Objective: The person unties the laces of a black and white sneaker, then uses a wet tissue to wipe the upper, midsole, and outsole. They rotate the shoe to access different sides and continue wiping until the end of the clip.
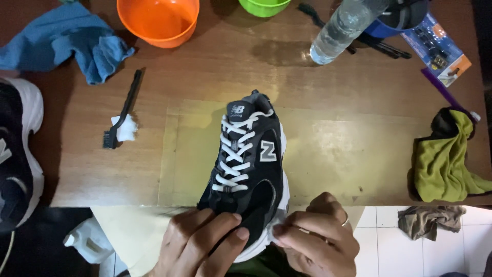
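A black sneaker (pixel 251 164) with white laces and a white sole lies on the wooden table (pixel 328 87), its toe over the near edge. My left hand (pixel 197 243) grips the toe from the left, fingers across the black upper. My right hand (pixel 318 236), with a ring on one finger, is curled against the white sole at the toe's right side, pinching a small white piece that I cannot make out clearly.
A small black brush (pixel 122 110) with a white wad lies at left, near a blue cloth (pixel 66 41). An orange bowl (pixel 158 20), green bowl (pixel 264 6) and plastic bottle (pixel 341 28) stand at the back. A green cloth (pixel 443 159) lies right; a second sneaker (pixel 18 154) sits far left.
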